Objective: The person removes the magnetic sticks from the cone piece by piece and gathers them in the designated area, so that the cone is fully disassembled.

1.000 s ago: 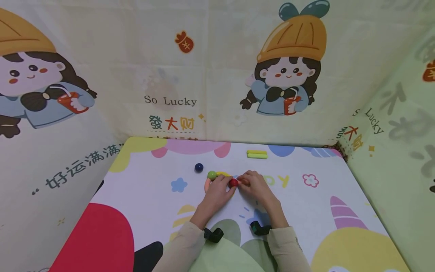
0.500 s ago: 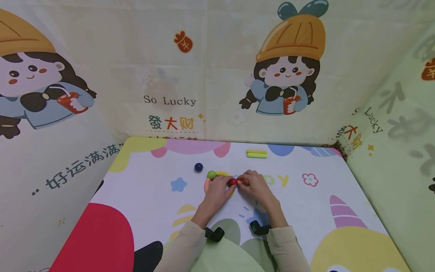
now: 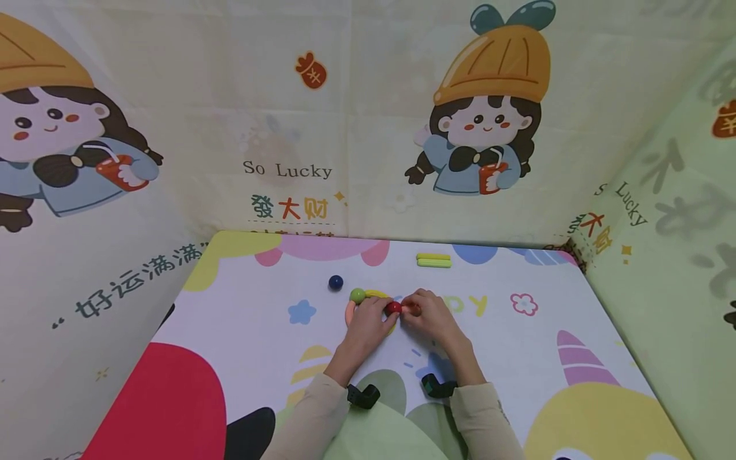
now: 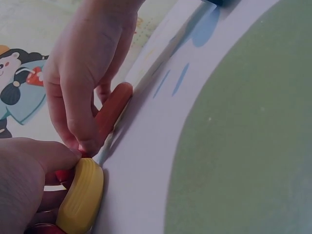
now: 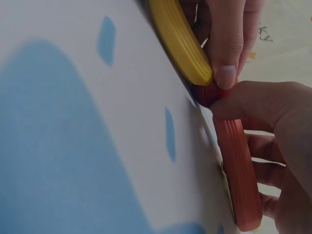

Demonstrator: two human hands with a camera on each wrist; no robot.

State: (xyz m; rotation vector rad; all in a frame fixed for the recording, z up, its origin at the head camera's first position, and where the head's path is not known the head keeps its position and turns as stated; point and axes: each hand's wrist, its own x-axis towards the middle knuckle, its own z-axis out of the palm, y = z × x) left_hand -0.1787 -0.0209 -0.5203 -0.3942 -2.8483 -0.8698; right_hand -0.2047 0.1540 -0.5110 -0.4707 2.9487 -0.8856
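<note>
Little had changed: both hands stayed mid-desk. The left hand still pinched the yellow curved stick at the red ball. The right hand held the orange stick there.

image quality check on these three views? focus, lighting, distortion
Head view: even, soft light, sharp, wide-angle bending at the edges; the red ball reads small. Left wrist view: dim, the left hand a blurred close-up, yellow curved piece soft. Right wrist view: dim, tilted, orange ridged stick fairly sharp.
</note>
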